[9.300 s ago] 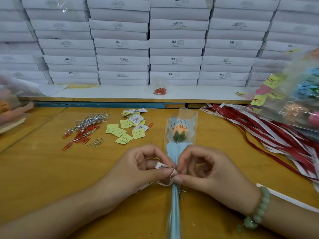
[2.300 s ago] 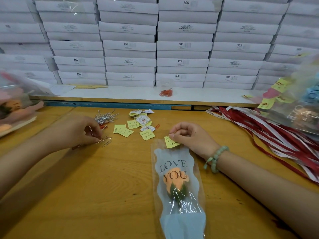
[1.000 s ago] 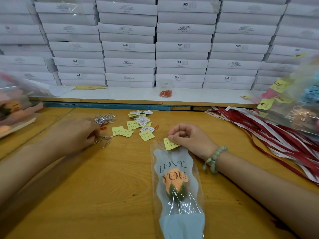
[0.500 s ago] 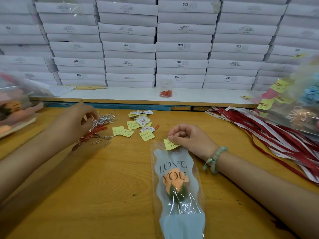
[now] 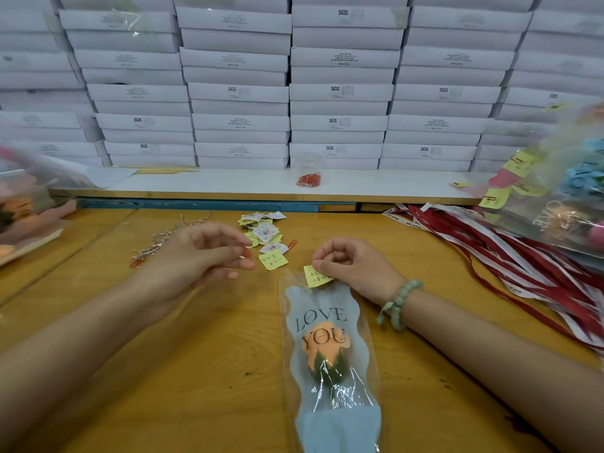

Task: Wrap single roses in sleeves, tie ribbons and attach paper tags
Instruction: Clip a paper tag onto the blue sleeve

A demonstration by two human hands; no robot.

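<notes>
L hand (image 5: 202, 256) is hovering just above the table (image 5: 196, 371), fingers curled, pinching a small red clip (image 5: 244, 254) btwn thumb & index. R hand (image 5: 353, 266) is gripping a yellow paper tag (image 5: 316, 276), holding it at the top edge of the clear sleeve (image 5: 327, 302). Sleeve w/ orange rose (image 5: 327, 349) inside is lying flat btwn the forearms, "LOVE YOU" facing up. Loose tags (image 5: 265, 235) are lying just beyond the hands, silver clips (image 5: 157, 245) further left, red & white ribbons (image 5: 523, 259) far right.
</notes>
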